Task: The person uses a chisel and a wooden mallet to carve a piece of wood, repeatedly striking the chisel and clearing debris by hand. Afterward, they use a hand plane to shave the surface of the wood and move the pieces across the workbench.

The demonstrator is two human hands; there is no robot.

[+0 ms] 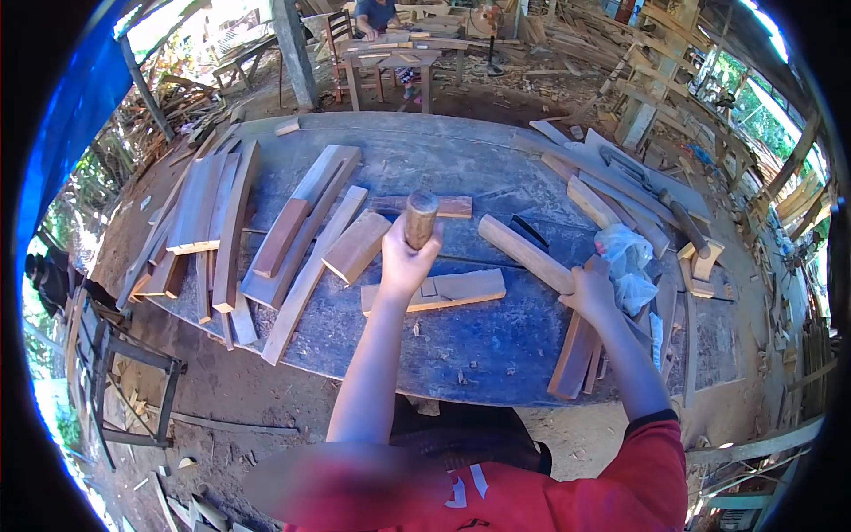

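Observation:
My left hand (409,263) is closed round a short, thick round piece of wood (422,217), held upright over the table with its blunt end up. Below it lies a wooden block (452,290) with a dark square outline on its face. My right hand (592,294) is closed at the near end of a longer round wooden stick (525,252), which slants away to the left. Beneath the right wrist, wooden boards (581,350) lie together. A small dark object (529,232) sits just behind the stick. Left of my left hand rests a wooden block (356,246).
The blue worn table (479,350) bears several wooden pieces (204,204) on the left. To the right are a clear plastic bag (626,266), a metal clamp (634,168) and more wood. A person (377,16) sits at another table beyond. A dark frame (142,381) stands at lower left.

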